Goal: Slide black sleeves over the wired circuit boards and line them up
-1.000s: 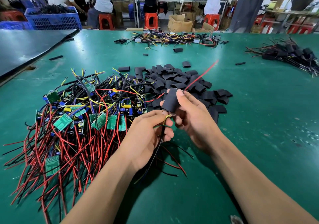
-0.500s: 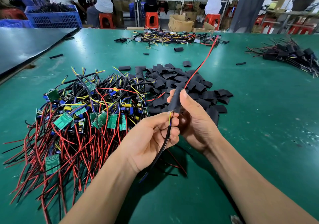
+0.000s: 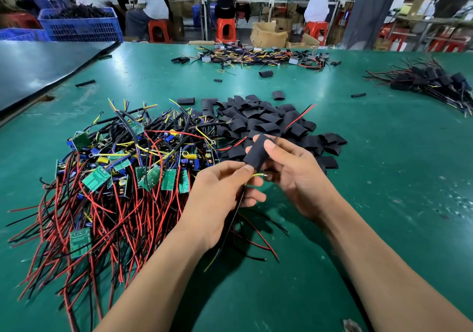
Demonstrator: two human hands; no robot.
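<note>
**Head view.** A matte black sleeve (image 3: 257,152), a soft flattened tube, is held upright above the glossy green table (image 3: 384,178), near the frame's centre. It is gripped by the right hand (image 3: 294,178), with the thumb on the near face and the fingers curled behind. A thin red wire (image 3: 299,116) runs from its upper mouth toward 1 o'clock. A yellow-green lead (image 3: 258,175) ending in a small metal ring emerges from its lower mouth. The board inside cannot be seen. A black cable (image 3: 235,211) hanging toward 6 o'clock is pinched between thumb and forefinger of the left hand (image 3: 222,193), just below the sleeve.

At 9 o'clock of the hands a tangled heap of wired circuit boards (image 3: 115,178) is spread: flat green rectangles with red, black and yellow leads, too many to count. At 12 o'clock lies a pile of empty sleeves (image 3: 268,121), also uncounted. At 2 o'clock, well apart, a bundle of sleeved boards (image 3: 430,81) is laid.

One sleeve is held by two hands. Four seated persons and three red stools (image 3: 225,29) are counted at the far benches.
</note>
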